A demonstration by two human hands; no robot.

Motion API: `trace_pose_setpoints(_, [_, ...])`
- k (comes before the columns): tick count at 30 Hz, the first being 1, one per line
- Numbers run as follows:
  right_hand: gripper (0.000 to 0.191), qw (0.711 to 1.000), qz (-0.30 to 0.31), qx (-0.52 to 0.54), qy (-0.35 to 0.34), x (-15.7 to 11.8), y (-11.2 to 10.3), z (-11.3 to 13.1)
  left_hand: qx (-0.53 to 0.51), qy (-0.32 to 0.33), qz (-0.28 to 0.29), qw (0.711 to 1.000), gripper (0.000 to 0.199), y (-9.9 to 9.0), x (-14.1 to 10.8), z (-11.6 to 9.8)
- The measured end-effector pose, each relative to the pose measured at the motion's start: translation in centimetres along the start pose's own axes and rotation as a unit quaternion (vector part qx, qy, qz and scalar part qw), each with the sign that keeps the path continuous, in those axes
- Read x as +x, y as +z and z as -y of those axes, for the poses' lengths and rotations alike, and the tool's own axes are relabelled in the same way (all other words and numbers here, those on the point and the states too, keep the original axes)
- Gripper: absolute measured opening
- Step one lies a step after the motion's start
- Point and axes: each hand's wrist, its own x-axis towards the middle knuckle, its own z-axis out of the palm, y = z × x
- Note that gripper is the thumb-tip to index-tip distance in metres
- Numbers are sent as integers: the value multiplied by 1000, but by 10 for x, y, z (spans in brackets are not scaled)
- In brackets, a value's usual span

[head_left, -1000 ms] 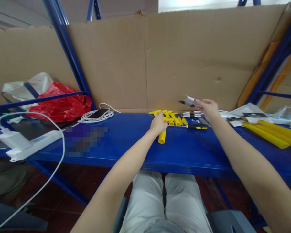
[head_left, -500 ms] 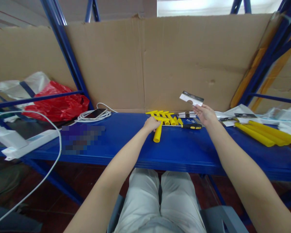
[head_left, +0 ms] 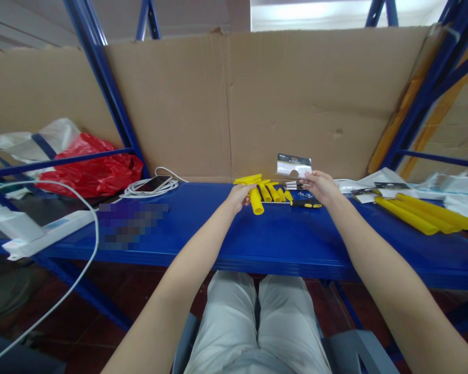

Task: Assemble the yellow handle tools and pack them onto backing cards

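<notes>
My left hand point(head_left: 242, 197) is closed around a yellow T-shaped plastic handle point(head_left: 257, 202), its round tube end pointing toward me. Between the fingertips of my right hand point(head_left: 323, 187) is a black-and-white printed card point(head_left: 294, 165) with a notch in its lower edge, raised above the table. Several more yellow T-shaped handles point(head_left: 274, 194) lie in a row just behind and right of my left hand. A screwdriver point(head_left: 306, 203) with a black and yellow grip rests below the card. Behind it sits a small stack of cards point(head_left: 292, 185), partly hidden.
On the right, long yellow tubes point(head_left: 432, 215) lie beside clear plastic packaging point(head_left: 374, 179). A phone point(head_left: 158, 183) with a coiled white cable point(head_left: 140, 195), a power strip point(head_left: 58, 231) and a red bag point(head_left: 95, 163) are left. Cardboard point(head_left: 171, 109) closes the blue table's point(head_left: 281, 241) back.
My right hand has moved left with the card, which now faces me more squarely. My left hand has tilted the yellow handle and shifted it slightly right.
</notes>
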Motion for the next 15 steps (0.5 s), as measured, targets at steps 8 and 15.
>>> trace_pose_setpoints(8, [20, 998, 45, -38, 21, -10, 13, -1, -206, 18, -152, 967, 7, -13, 8, -7])
trace_pose_setpoints(15, [17, 993, 119, -26, 3, -10, 14, -8, -248, 15, -207, 946, 17, -13, 11, -6])
